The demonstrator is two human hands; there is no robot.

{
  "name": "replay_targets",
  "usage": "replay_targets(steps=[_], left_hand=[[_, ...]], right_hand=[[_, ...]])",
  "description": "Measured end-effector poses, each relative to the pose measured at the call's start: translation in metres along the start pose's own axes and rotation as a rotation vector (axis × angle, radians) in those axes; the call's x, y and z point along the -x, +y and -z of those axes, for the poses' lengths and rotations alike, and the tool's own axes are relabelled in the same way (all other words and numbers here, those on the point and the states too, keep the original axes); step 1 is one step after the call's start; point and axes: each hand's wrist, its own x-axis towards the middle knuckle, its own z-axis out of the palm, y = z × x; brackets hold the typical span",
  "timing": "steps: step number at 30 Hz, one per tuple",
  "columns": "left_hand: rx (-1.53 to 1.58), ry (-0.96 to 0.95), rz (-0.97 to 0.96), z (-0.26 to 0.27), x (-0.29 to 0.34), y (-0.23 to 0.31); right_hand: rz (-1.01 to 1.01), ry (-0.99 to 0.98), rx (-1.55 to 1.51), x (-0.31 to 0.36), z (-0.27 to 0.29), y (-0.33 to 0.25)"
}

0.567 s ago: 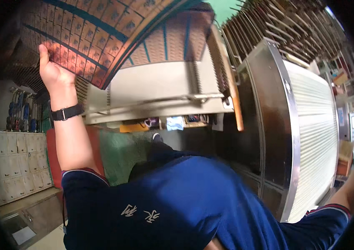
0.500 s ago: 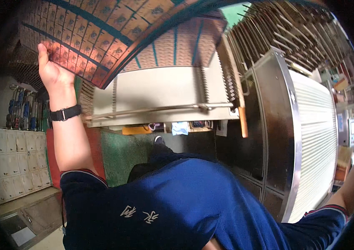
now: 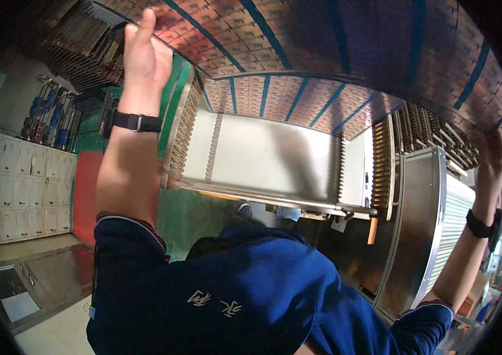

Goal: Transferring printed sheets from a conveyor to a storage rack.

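A large copper-coloured printed circuit panel (image 3: 375,47) with dark blue-green stripes is held up across the top of the view. My left hand (image 3: 146,59) is closed at its left edge, thumb pointing up. On the panel's right edge is my right hand (image 3: 493,155), in shadow, its fingers mostly hidden by the edge. Below the raised panel, a similar circuit panel (image 3: 280,97) stands in a white-floored rack (image 3: 251,148) with toothed, slotted sides. I wear a dark band on each wrist.
To the right is a metal-sided unit (image 3: 407,219) with a white ribbed top (image 3: 449,219). Slotted racks (image 3: 434,130) stand behind it. Pale lockers (image 3: 20,183) line the left side. An orange handle (image 3: 372,231) hangs at the rack's right corner.
The raised panel has swung to the right and now spans the top of the view. My right hand has come up to its right edge. The view has shifted left.
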Motion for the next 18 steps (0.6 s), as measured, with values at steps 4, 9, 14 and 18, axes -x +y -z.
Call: replay_targets(steps=[4,9,14,18], left_hand=[[-0.05,0.0,-0.039,0.022,0.005,-0.008],[-0.082,0.124,-0.041,0.026,0.01,-0.02],[-0.065,0.173,-0.04,0.026,0.014,-0.026],[-0.074,0.236,-0.028,0.034,0.016,-0.027]], right_hand=[[-0.085,0.041,-0.195,-0.008,-0.06,0.006],[-0.097,0.013,-0.086,-0.014,-0.072,0.026],[-0.081,0.026,-0.067,-0.03,-0.093,0.025],[-0.026,0.073,-0.062,-0.037,-0.108,0.026]])
